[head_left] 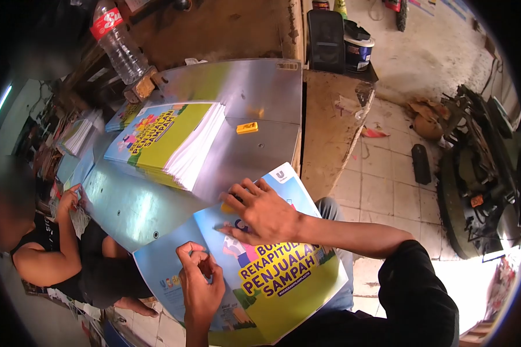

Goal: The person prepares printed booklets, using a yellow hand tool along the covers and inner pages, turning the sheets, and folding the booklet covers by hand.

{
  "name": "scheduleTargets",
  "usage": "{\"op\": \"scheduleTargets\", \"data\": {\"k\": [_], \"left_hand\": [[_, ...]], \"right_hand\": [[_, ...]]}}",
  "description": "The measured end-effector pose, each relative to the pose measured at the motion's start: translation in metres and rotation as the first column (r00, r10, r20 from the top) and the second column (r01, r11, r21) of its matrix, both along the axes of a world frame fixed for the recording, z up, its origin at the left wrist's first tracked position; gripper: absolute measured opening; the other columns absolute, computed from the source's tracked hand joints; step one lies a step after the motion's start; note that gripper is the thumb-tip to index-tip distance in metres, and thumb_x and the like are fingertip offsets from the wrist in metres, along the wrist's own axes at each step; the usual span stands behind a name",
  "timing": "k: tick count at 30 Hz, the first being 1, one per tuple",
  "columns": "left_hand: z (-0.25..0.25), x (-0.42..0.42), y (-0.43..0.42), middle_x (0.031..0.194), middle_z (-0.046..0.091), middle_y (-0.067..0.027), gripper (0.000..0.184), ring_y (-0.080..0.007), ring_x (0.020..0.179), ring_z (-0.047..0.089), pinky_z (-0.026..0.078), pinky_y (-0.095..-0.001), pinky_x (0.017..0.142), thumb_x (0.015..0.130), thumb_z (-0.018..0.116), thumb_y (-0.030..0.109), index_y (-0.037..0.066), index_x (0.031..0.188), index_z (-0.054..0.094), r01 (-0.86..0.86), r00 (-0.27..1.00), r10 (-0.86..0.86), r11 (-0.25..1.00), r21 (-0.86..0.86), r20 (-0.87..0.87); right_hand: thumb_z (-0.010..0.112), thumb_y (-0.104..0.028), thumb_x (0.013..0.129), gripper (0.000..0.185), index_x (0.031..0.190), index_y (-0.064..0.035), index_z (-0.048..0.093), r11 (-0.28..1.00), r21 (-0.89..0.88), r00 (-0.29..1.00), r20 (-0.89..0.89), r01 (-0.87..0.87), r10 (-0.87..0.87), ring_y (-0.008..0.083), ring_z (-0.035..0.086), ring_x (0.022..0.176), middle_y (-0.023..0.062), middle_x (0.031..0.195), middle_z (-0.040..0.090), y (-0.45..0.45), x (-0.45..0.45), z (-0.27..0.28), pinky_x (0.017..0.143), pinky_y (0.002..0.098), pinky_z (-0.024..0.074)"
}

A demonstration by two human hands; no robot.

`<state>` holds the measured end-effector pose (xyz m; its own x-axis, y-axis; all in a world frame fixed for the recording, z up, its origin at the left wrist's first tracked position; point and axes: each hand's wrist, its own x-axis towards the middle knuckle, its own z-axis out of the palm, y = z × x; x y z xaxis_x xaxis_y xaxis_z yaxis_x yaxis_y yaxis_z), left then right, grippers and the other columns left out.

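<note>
A printed booklet cover [283,260] in blue and green lies spread open, cover side up, over the lap and the table's near edge. My right hand [260,214] rests over its upper part, fingers curled around a small yellow object [228,207] that is mostly hidden. Near the fold, on the cover's left half, my left hand [201,277] is closed with fingertips pressed together; whatever they may hold is hidden. Beyond the booklet a stack of similar booklets [168,136] sits on the metal table [127,199], and a yellow block [247,128] lies right of it.
A co-worker [49,254] sits at the left, a hand on papers at the table's edge. A plastic bottle [121,49] stands at the back left. A black phone-like object [326,40] and a tub [359,52] are behind. Dark machinery [480,173] stands right.
</note>
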<state>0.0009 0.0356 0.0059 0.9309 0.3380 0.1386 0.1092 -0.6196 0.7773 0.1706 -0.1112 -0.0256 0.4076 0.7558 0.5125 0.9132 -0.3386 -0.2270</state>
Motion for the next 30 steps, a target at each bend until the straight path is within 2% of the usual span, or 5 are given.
{"op": "scheduleTargets", "data": {"k": [6, 14, 20, 24, 30], "left_hand": [[-0.019, -0.01, -0.008, 0.085, 0.055, -0.0155, 0.046, -0.0349, 0.076, 0.059, 0.048, -0.0457, 0.078, 0.079, 0.062, -0.012, -0.002, 0.119, 0.041, -0.091, 0.989, 0.059, 0.966, 0.241, 0.136], [-0.008, -0.092, 0.066, 0.106, 0.064, -0.0125, 0.025, -0.0192, 0.095, 0.065, 0.053, -0.0322, 0.082, 0.092, 0.068, 0.0, -0.001, 0.116, 0.058, -0.59, 0.804, 0.466, 0.708, 0.389, 0.37], [-0.101, -0.175, 0.084, 0.135, 0.058, -0.0169, 0.071, -0.0246, 0.125, 0.052, 0.038, -0.0406, 0.109, 0.105, 0.038, 0.06, 0.001, 0.144, 0.05, -0.706, 0.708, 0.629, 0.633, -0.317, -0.322], [-0.12, -0.203, 0.09, 0.124, 0.066, -0.0072, 0.053, -0.0147, 0.11, 0.059, 0.044, -0.0318, 0.099, 0.105, 0.057, 0.038, 0.001, 0.142, 0.055, -0.483, 0.872, 0.333, 0.699, -0.527, -0.359], [-0.08, -0.195, 0.063, 0.113, 0.071, -0.0048, 0.042, -0.0095, 0.102, 0.063, 0.048, -0.0272, 0.092, 0.104, 0.061, 0.029, -0.002, 0.132, 0.062, -0.417, 0.86, 0.492, 0.531, -0.737, -0.132]], "right_hand": [[0.063, -0.042, 0.09, 0.054, 0.122, 0.0012, 0.056, 0.999, 0.032, 0.999, 0.049, -0.021, 0.019, 0.0381, 0.053, 0.113, 0.0199, 0.115, 0.056, 0.003, 0.006, -0.012, 0.091, 0.0526, 0.0452], [0.076, -0.017, 0.082, 0.042, 0.118, 0.0006, 0.064, 0.99, 0.106, 0.978, -0.178, -0.092, 0.11, 0.0381, 0.06, 0.105, 0.0187, 0.109, 0.062, 0.002, 0.011, 0.008, 0.092, 0.0473, 0.0511], [0.082, -0.014, 0.081, 0.043, 0.116, 0.0029, 0.065, 0.996, 0.076, 0.953, -0.295, -0.05, 0.071, 0.0388, 0.061, 0.106, 0.0199, 0.112, 0.063, -0.01, 0.009, 0.024, 0.096, 0.046, 0.0511], [0.079, -0.01, 0.084, 0.037, 0.115, 0.0024, 0.066, 0.997, 0.073, 0.964, -0.263, -0.02, 0.038, 0.0379, 0.062, 0.105, 0.0192, 0.113, 0.062, -0.004, 0.009, 0.021, 0.091, 0.0458, 0.0534], [0.075, -0.009, 0.089, 0.033, 0.118, 0.0039, 0.065, 0.987, 0.146, 0.962, -0.256, -0.059, 0.095, 0.0391, 0.067, 0.092, 0.0193, 0.113, 0.065, -0.001, 0.001, 0.035, 0.084, 0.0426, 0.0554]]}}
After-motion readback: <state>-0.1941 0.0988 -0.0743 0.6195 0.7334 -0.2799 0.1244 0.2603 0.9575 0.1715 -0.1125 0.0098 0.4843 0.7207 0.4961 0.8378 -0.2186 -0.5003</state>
